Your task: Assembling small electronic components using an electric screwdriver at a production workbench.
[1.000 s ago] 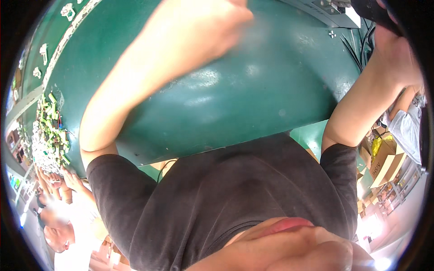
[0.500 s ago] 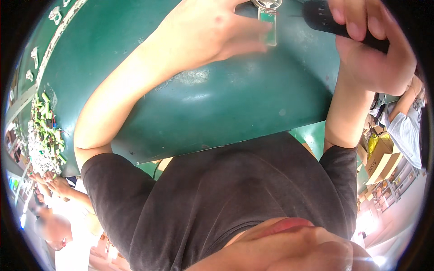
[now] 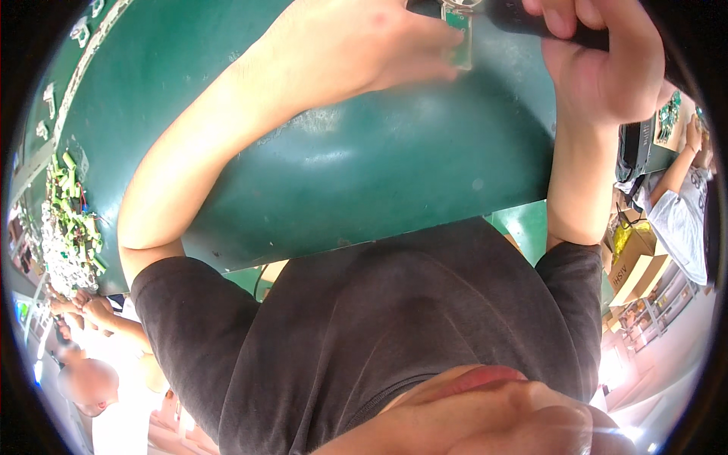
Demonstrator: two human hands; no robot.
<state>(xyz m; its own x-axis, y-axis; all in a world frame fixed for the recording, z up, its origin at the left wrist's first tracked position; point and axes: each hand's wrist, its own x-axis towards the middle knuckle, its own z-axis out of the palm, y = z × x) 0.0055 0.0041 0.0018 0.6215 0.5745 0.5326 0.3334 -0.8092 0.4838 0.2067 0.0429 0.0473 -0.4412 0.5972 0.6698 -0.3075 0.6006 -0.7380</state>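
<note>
My left hand (image 3: 379, 47) reaches over the green table (image 3: 364, 167) toward the upper middle. Its blurred fingers close at the edge of a small green circuit board (image 3: 459, 38) in a clear frame, with a round metal ring (image 3: 462, 4) at its top. The picture's upper edge cuts off part of this piece. To the right, my right hand (image 3: 607, 68) is raised, its fingers wrapped round a black cylindrical tool (image 3: 516, 15). The tool's front points left toward the ring; its tip is not visible.
Green-wrapped parts and wires (image 3: 72, 220) lie heaped at the table's left. Small pale pieces (image 3: 80, 32) sit along the far left strip. Co-workers are at both sides, one by the heap, another near circuit boards (image 3: 669, 117). An open cardboard box (image 3: 641, 265) stands at right.
My right hand and the black tool have moved up and left, closer to the ring. The circuit board and my left hand have shifted slightly right and up.
</note>
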